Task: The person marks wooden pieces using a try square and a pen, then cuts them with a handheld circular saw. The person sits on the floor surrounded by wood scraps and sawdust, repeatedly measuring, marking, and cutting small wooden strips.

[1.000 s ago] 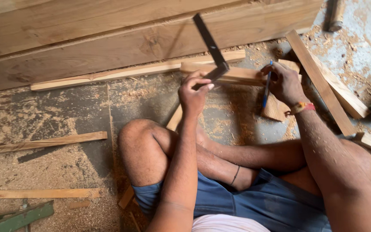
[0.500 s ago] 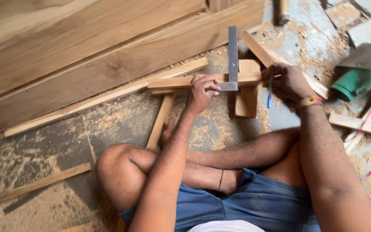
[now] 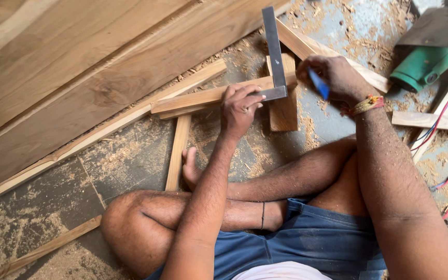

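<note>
I sit cross-legged on a dusty floor. My left hand (image 3: pixel 239 106) presses the stock of a metal try square (image 3: pixel 274 57) against a wooden strip (image 3: pixel 203 98) that rests across a short wood block (image 3: pixel 284 109). The square's blade points away from me over the strip. My right hand (image 3: pixel 333 75) grips a blue pen (image 3: pixel 318 84) with its tip close to the blade's right edge. A beaded band circles the right wrist.
Wide wooden planks (image 3: pixel 79 67) fill the upper left. Thin battens (image 3: pixel 105 135) lie on the floor by my knee. A green power tool (image 3: pixel 426 65) with coloured cables (image 3: pixel 442 124) sits at the right among sawdust and offcuts (image 3: pixel 431 120).
The view has shifted, so the work sits more central. The square's blade has swung from slanted to nearly upright across the strip. My right hand with the pen has moved closer to the blade.
</note>
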